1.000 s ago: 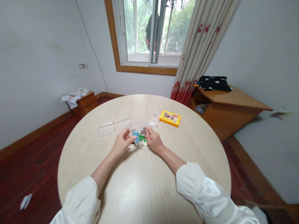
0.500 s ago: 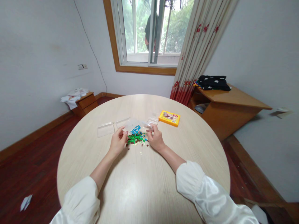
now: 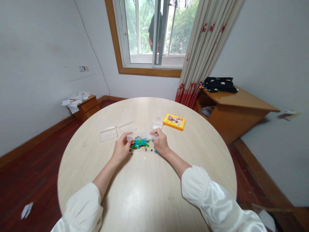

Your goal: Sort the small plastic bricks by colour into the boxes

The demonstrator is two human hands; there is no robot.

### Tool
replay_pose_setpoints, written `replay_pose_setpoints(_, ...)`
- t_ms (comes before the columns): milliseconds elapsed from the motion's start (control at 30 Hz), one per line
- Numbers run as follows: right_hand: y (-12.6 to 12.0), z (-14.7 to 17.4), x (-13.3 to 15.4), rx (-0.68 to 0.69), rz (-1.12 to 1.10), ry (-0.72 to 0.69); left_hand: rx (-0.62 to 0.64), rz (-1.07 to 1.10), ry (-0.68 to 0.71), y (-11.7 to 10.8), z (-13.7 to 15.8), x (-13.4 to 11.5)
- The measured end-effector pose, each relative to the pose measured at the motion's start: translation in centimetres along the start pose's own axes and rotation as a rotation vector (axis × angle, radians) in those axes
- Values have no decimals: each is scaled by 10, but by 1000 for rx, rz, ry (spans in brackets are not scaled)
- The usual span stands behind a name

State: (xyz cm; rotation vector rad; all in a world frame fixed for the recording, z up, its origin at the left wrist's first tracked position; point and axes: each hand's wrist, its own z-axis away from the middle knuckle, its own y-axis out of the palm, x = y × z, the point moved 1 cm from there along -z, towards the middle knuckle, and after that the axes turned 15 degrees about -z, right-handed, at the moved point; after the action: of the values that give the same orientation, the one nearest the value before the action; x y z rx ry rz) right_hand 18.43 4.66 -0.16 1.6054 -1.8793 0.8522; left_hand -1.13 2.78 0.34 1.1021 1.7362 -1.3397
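Head view, centre of the frame: the left hand (image 3: 121,149) and the right hand (image 3: 161,144) each pinch one end of a clear bag (image 3: 142,137), stretched flat and level between them just above the table (image 3: 145,193). Both hands are clamped on the bag, fingers closed on its ends, and stand apart by the bag's length.

A second ago the hands were close together with the bag bunched up and tilted, blue pieces showing inside it. Half a second ago the bag was opened out and slanting, with bricks spilling beneath. Now it looks emptied, pulled taut, and the bricks (image 3: 141,144) lie in a loose heap of green, blue and dark brown directly below it, between the two hands. A few strays sit just toward the lower edge of the heap. My judgement: the pouring-out is finished and the bag itself is what is left in hand.

Just above and left of the hands lie two clear trays (image 3: 108,133), side by side; a third small one (image 3: 156,125) sits above the right hand. A yellow box (image 3: 174,121) lies to the upper right of that, well clear of the bricks.

Upper frame: a window (image 3: 149,32), and a curtain (image 3: 202,51) to its right.
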Motion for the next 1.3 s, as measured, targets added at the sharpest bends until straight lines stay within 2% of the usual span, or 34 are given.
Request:
replay_pose_setpoints(233,-3,-1,1,-63,-3,-76,1,-100,54,-4,0,-2)
replay_pose_setpoints(333,-2,-1,1,-80,-3,-102,30,-95,84,-8,0,-7)
replay_pose_setpoints(433,0,-1,3,-55,-27,-99,-2,-61,113,-10,0,-14)
replay_pose_setpoints(533,2,0,7,-43,-68,-123,-78,-10,95,-14,0,-22)
replay_pose_setpoints(667,2,-1,8,-52,-68,-161,-245,88,0,-24,-4,-27)
replay_pose_setpoints(867,-1,-2,4,-67,18,-162,-571,439,-92,-48,-16,-21)
replay_pose_setpoints(1000,-1,-2,4,-49,41,-158,-643,543,-154,-61,-21,-13)
replay_pose_setpoints(1067,-2,-3,4,-33,75,-148,-637,569,-204,-61,-22,-12)
replay_pose_setpoints(1133,-3,-4,5,-21,117,-150,-581,601,-263,-56,-21,-12)
replay_pose_setpoints(1300,-4,-4,8,103,184,-209,-256,639,-414,-28,-13,-20)
